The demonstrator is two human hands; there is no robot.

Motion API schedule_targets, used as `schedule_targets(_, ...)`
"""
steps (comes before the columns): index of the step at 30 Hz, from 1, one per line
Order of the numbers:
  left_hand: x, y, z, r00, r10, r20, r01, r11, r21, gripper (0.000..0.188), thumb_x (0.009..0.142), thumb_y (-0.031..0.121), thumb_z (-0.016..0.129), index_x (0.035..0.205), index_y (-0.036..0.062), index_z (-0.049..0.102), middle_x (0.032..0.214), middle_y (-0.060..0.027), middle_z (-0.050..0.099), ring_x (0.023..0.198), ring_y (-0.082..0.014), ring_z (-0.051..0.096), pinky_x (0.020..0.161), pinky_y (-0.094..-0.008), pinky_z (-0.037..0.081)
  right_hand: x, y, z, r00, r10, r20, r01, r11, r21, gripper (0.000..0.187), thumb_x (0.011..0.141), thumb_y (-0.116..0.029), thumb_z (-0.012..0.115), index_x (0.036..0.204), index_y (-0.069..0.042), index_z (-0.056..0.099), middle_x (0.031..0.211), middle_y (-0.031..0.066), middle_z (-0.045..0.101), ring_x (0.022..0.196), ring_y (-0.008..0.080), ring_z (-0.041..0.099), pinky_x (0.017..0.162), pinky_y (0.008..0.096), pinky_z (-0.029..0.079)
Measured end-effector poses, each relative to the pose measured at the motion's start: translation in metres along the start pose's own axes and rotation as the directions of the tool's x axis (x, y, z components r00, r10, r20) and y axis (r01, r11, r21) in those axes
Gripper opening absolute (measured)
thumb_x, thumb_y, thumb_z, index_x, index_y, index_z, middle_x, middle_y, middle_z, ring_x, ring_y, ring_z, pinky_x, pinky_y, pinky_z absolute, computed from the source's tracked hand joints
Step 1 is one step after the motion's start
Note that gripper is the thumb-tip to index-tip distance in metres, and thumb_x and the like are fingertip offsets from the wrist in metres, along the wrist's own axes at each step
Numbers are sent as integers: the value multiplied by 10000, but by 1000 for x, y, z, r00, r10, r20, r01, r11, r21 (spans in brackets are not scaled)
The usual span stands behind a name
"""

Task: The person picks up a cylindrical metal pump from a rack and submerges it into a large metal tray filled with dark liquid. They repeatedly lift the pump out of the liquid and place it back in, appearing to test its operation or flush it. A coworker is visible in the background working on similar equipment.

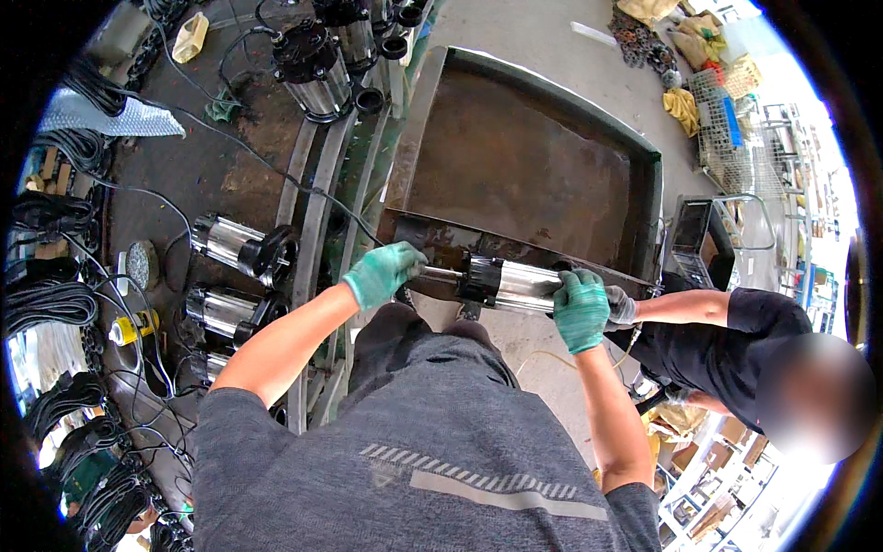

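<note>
A shiny steel cylindrical motor (524,285) with black end parts lies crosswise in front of me at the near edge of a metal tray (418,156). From its left end a thin bright shaft (445,274) sticks out. My left hand (382,274), in a green glove, has its fingers closed at the tip of that shaft. Over the motor's right end my right hand (580,311), also green-gloved, is wrapped with the fingers bent. Right beside it is a co-worker's grey-gloved hand (621,306); what it grips is hidden.
Similar steel motors (241,247) lie on the bench at left, and upright ones (313,74) stand at its far end. Black cable coils (51,304) and a yellow spray can (134,327) are farther left. The co-worker (736,317) stands at right, near a black cart (704,241).
</note>
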State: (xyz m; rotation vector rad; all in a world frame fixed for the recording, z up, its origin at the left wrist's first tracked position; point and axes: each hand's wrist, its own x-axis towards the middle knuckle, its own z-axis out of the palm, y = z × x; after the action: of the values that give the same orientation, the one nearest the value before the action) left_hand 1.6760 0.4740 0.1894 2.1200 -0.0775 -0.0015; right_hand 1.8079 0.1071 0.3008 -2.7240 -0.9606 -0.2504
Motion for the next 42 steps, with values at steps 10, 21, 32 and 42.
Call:
schedule_targets(10, 0, 31, -29, 990, 138, 29, -141, 978, 154, 443, 893, 303, 754, 1260, 71, 667, 1191, -170, 636, 1071, -380, 654, 938, -440, 543, -1, 2, -1, 1000, 17, 18, -17, 1000, -1, 244, 742, -85, 680, 984, -86, 709, 1007, 138, 673, 975, 366, 636, 841, 475, 544)
schedule_targets(21, 20, 71, -29, 730, -595, 337, 649, 448, -615, 371, 1030, 314, 625, 1315, 79, 595, 831, -34, 612, 571, -111, 541, 484, -286, 446, -4, 10, 2, 1000, -11, 16, 11, 999, 30, 250, 736, -71, 672, 983, -83, 704, 1010, 140, 671, 968, 372, 635, 831, 478, 539)
schedule_targets(32, 23, 33, -13, 551, -781, 295, 833, 490, -256, 520, 1037, 518, 537, 971, 33, 713, 707, -23, 592, 601, -146, 518, 532, -357, 418, -3, 6, -1, 1000, -4, 9, 3, 1000, 27, 244, 745, -78, 680, 987, -76, 705, 1011, 140, 674, 979, 368, 641, 855, 476, 539)
schedule_targets(42, 36, 15, -37, 777, -562, -284, 596, 801, 48, 473, 973, 477, 656, 1051, 11, 636, 855, -234, 689, 832, -430, 659, 742, -492, 502, -1, 6, 0, 1000, -11, -18, 12, 998, 67, 252, 739, -71, 691, 991, -77, 704, 999, 135, 672, 961, 364, 638, 837, 477, 537)
